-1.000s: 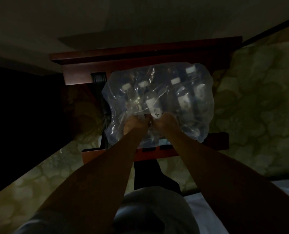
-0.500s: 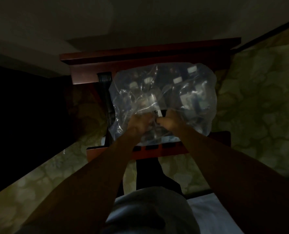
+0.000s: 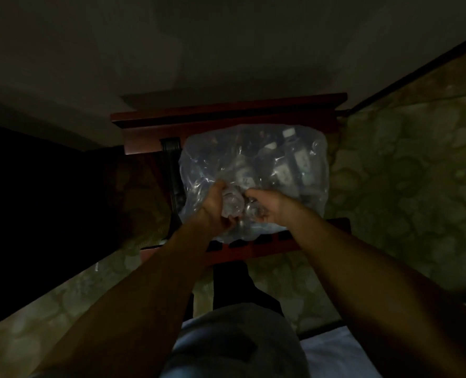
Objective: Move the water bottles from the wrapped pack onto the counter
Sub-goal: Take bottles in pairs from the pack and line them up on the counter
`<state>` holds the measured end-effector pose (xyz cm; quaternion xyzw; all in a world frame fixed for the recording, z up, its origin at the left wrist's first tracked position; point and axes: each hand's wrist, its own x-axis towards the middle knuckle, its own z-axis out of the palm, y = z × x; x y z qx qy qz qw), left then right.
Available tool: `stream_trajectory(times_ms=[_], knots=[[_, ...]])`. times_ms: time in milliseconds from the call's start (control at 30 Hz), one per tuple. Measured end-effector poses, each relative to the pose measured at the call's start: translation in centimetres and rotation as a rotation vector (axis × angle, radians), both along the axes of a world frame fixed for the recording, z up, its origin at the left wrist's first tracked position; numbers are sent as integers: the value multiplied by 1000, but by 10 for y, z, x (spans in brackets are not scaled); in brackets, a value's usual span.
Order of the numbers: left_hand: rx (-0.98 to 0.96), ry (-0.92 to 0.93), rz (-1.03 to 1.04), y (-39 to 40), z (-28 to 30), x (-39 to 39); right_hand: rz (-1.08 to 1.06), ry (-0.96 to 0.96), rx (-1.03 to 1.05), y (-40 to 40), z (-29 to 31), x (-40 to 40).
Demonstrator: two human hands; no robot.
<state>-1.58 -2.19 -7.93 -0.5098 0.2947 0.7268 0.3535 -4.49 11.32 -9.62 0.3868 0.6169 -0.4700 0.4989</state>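
Nearest me, both forearms reach forward and down. My left hand [image 3: 215,204] is clenched on a bunch of the clear wrap, and my right hand [image 3: 271,207], just beside it, pinches another fold of the same film; between the two the plastic looks stretched and crumpled. I judge I am at the tearing step, opening the wrapped pack [image 3: 253,184] before any bottle comes out. Just beyond my knuckles the water bottles [image 3: 281,170] stand inside the wrap, white caps up, the pack resting on a dark red wooden stand [image 3: 226,115]. Next I need a firm pull apart to widen the gap, then a grip on one bottle's neck.
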Motion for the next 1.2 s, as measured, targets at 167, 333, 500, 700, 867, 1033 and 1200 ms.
stream_trajectory(times_ms=[167, 333, 500, 700, 867, 1033, 1200], knots=[[41, 154, -235, -7, 32, 13, -20, -16, 95, -4, 37, 11], [-7, 164, -568, -26, 64, 25, -63, 68, 194, -19, 72, 31], [-41, 269, -640, -48, 95, 45, -108, 85, 194, -33, 112, 63], [45, 353, -711, -77, 121, 82, -270, 125, 163, -46, 147, 121], [163, 448, -692, -94, 133, 115, -343, 120, 133, -54, 167, 158], [79, 640, -631, -103, 149, 146, -239, 374, 116, -70, 185, 179], [-35, 799, -505, -122, 178, 173, -129, 638, -38, -90, 214, 205]])
